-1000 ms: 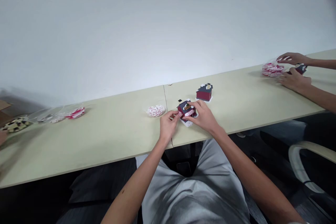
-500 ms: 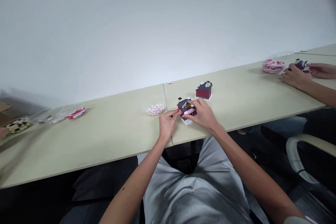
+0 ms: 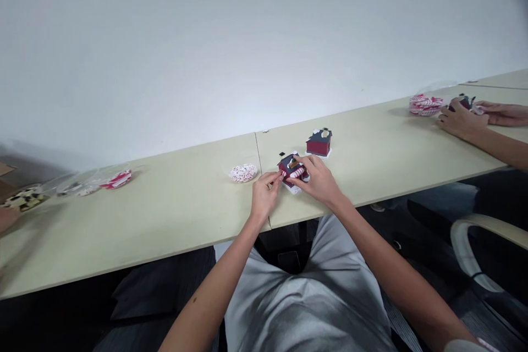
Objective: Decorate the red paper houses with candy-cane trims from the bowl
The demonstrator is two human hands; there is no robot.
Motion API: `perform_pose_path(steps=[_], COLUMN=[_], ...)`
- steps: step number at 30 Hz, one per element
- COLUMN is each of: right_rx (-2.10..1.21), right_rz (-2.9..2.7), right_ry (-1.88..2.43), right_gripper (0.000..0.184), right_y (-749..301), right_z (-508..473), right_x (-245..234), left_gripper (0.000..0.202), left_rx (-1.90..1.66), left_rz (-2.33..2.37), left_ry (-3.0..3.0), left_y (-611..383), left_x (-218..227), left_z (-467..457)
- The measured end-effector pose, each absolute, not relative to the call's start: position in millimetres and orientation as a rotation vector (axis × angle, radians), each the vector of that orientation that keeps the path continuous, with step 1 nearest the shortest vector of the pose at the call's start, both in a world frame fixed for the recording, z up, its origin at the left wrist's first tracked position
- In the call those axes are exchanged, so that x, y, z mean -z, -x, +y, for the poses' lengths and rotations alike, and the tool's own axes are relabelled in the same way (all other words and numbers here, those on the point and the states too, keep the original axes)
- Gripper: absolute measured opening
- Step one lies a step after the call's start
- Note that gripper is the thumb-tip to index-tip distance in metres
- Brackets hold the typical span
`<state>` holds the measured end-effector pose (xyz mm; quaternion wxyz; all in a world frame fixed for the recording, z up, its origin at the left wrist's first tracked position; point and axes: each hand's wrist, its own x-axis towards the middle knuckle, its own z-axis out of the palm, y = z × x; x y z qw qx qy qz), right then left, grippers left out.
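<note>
A small dark-red model house [image 3: 287, 165] with a dark roof and white base stands on the table between my hands. A red-and-white striped piece [image 3: 297, 172] runs along its front. My right hand [image 3: 320, 180] grips the house from the right, fingers on the roof and thumb at the front. At the house's left side, my left hand [image 3: 264, 190] pinches a tiny red-and-white piece [image 3: 283, 174], mostly covered by the fingertips. Behind stands a second model house [image 3: 318, 146], dark red with white patches on its roof, touched by neither hand.
Left of my hands lies a clear bag of small red-and-white pieces [image 3: 243, 173]. A small black piece [image 3: 281, 153] lies behind the house. Further left are bags of red-and-white pieces [image 3: 116, 179] and a co-worker's hand [image 3: 8, 218]. At right, another person's hands [image 3: 464, 120] hold a similar house.
My hands keep almost the same grip on the house and the tiny piece. The view has shifted slightly. At the far left, the co-worker's hand reaches further into view.
</note>
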<state>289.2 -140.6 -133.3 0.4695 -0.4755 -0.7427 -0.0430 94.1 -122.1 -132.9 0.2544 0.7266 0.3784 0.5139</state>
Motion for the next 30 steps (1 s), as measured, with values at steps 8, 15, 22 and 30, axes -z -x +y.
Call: perform_pose_path(steps=[8, 15, 22, 30], right_rx=[-0.122, -0.351, -0.376, -0.962], right_rz=[-1.901, -1.967, -2.024, -1.464], right_ry=[0.989, 0.878, 0.847, 0.763], right_gripper=[0.059, 0.063, 0.064, 0.06], right_y=[-295, -302, -296, -302], right_z=[-140, -143, -140, -144], right_x=[130, 128, 138, 116], left_gripper=[0.02, 0.072, 0.061, 0.052], left_rx=[-1.456, -1.177, -0.85, -0.937], left_rz=[1.211, 0.949, 0.698, 0.92], left_ry=[-1.968, -2.05, -2.441, -2.549], left_y=[-90, -86, -76, -42], left_x=[131, 122, 76, 70], left_z=[-124, -126, -114, -152])
